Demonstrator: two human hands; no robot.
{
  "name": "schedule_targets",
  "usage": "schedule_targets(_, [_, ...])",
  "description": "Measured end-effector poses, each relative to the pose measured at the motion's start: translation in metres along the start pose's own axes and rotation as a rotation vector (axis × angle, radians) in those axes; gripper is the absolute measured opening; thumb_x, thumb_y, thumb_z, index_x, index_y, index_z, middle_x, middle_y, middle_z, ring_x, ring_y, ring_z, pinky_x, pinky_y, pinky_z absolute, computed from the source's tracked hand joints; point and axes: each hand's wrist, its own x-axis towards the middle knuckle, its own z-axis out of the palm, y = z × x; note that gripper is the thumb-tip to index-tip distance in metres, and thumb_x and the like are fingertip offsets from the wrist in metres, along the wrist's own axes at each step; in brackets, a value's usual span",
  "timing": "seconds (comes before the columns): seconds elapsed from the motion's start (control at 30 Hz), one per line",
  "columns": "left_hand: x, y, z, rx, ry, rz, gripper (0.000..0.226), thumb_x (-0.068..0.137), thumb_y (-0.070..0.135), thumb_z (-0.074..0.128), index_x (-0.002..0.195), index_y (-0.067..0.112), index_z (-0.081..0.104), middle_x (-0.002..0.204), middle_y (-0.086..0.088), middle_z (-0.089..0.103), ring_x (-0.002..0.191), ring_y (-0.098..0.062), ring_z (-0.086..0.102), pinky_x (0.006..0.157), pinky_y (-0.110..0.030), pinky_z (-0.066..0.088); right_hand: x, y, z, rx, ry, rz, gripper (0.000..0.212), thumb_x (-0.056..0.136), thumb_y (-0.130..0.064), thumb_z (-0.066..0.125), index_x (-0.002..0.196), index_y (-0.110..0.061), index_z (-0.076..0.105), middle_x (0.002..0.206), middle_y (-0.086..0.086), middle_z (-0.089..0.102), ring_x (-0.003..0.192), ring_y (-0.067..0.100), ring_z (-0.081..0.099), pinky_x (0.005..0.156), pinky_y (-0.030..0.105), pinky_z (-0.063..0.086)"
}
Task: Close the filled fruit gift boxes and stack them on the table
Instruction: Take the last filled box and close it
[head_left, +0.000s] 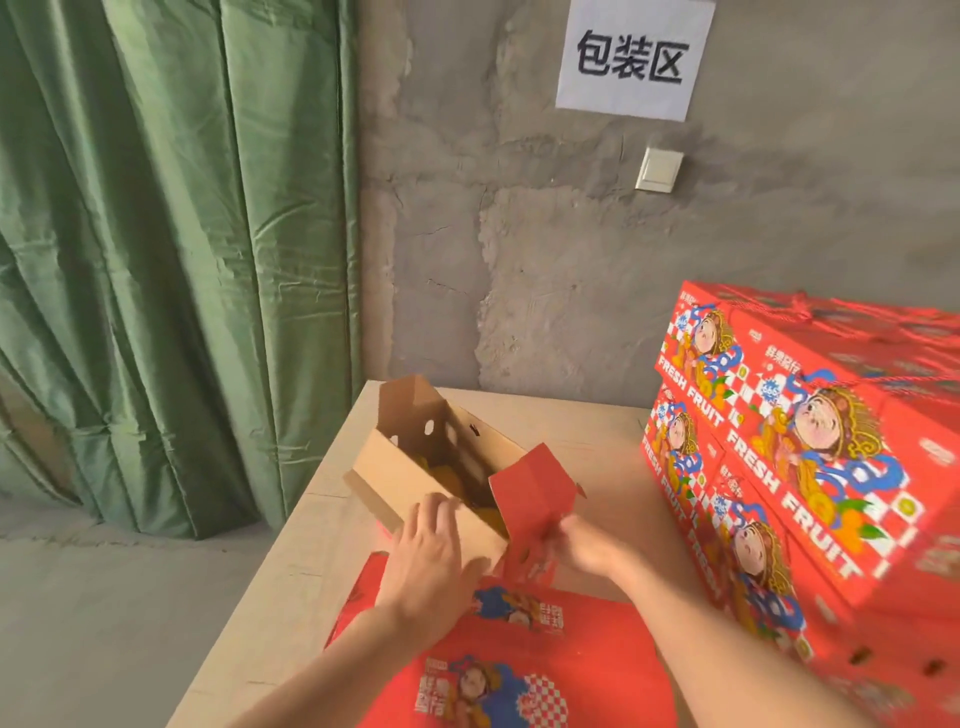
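Note:
An open red fruit gift box (415, 467) lies on the wooden table (322, 551), its brown cardboard inside showing and yellow-orange fruit (441, 475) visible within. My left hand (431, 551) presses flat on the box's near side flap. My right hand (576, 543) pinches the red end flap (530, 499), which stands tilted up over the opening. The far end flap sticks upright. A closed red box (519, 670) lies flat under my forearms at the table's near edge.
A stack of closed red "FRESH FRUIT" boxes (810, 467) fills the table's right side, two layers high. A grey concrete wall with a paper sign (631, 57) and a switch stands behind. A green curtain (156, 234) hangs left, beyond the table's left edge.

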Motion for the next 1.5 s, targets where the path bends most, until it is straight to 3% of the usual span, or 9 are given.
schedule_targets(0.1, [0.021,0.002,0.001,0.017,-0.184,-0.127,0.069,0.096,0.05,0.034,0.149,0.01,0.013,0.156,-0.003,0.013,0.145,-0.022,0.005,0.119,-0.041,0.005,-0.021,-0.017,0.003,0.02,0.044,-0.072,0.027,0.094,-0.024,0.052,0.101,-0.002,0.066,0.102,0.011,0.068,0.095,0.024,0.062,0.072,0.03,0.042])
schedule_targets(0.27, [0.053,0.022,0.024,-0.091,-0.357,-0.081,0.039,0.098,0.035,0.027,0.12,0.014,0.051,0.145,0.0,0.04,0.145,-0.017,0.01,0.112,-0.057,-0.006,-0.068,-0.03,0.023,-0.07,-0.039,-0.165,0.043,0.093,-0.045,0.047,0.133,-0.029,0.045,0.134,0.001,0.054,0.124,0.022,0.048,0.104,0.04,0.037])
schedule_targets(0.43, [0.058,0.019,0.032,-0.068,-0.243,-0.138,0.034,0.09,0.053,0.046,0.085,0.019,0.051,0.1,-0.002,0.058,0.118,-0.022,0.042,0.102,-0.042,0.03,-0.09,-0.022,0.053,-0.334,0.325,-0.143,0.04,0.1,-0.044,0.025,0.132,-0.028,0.042,0.134,0.007,0.051,0.122,0.025,0.046,0.104,0.038,0.027])
schedule_targets(0.6, [0.036,0.011,0.025,-0.164,-0.153,-0.124,0.043,0.089,0.047,0.055,0.071,0.009,0.063,0.078,-0.005,0.066,0.093,-0.022,0.054,0.078,-0.033,0.048,-0.088,-0.016,0.056,-0.375,0.283,-0.089,0.048,0.099,-0.049,0.019,0.131,-0.022,0.043,0.131,0.014,0.05,0.124,0.03,0.044,0.103,0.042,0.028])
schedule_targets(0.93, [0.013,0.03,0.018,0.124,-0.29,0.116,0.043,0.101,0.039,0.031,0.127,0.014,0.053,0.138,-0.003,0.048,0.132,-0.021,0.037,0.11,-0.033,0.022,-0.134,0.018,0.027,-0.202,0.164,-0.215,0.06,0.089,-0.065,0.038,0.137,-0.03,0.034,0.145,-0.004,0.033,0.134,0.021,0.03,0.106,0.036,0.024])
schedule_targets(1.13, [-0.006,0.001,-0.026,0.152,-0.058,-0.102,0.046,0.092,0.048,0.047,0.127,0.019,0.054,0.141,-0.002,0.047,0.13,-0.02,0.041,0.109,-0.04,0.026,-0.158,0.017,0.035,0.121,0.487,-0.183,0.035,0.099,-0.033,0.044,0.098,-0.005,0.065,0.132,0.009,0.051,0.132,0.019,0.039,0.105,0.026,0.029])
schedule_targets(1.3, [-0.04,-0.024,-0.074,-0.336,0.002,-0.424,0.046,0.088,0.052,0.051,0.099,0.01,0.067,0.101,-0.014,0.064,0.09,-0.027,0.058,0.075,-0.032,0.04,-0.184,0.009,0.041,0.766,0.714,-0.01,0.016,0.092,-0.025,0.058,0.088,-0.012,0.065,0.1,0.003,0.064,0.094,0.015,0.059,0.08,0.021,0.043])
schedule_targets(1.4, [-0.07,-0.028,-0.084,-0.869,-0.057,-0.556,0.051,0.094,0.056,0.039,0.116,0.015,0.059,0.122,-0.009,0.06,0.106,-0.022,0.058,0.09,-0.037,0.039,-0.2,0.011,0.054,0.956,0.482,0.035,0.036,0.092,-0.044,0.051,0.122,-0.024,0.052,0.12,-0.012,0.053,0.108,-0.001,0.051,0.089,0.016,0.038])
schedule_targets(1.5, [-0.099,-0.016,-0.072,-1.051,-0.131,-0.573,0.046,0.096,0.043,0.04,0.121,0.008,0.055,0.099,-0.009,0.07,0.079,-0.022,0.071,0.074,-0.035,0.05,-0.203,0.008,0.065,1.043,0.319,0.107,0.036,0.086,-0.051,0.055,0.113,-0.027,0.05,0.105,-0.013,0.063,0.08,-0.011,0.062,0.061,0.007,0.045])
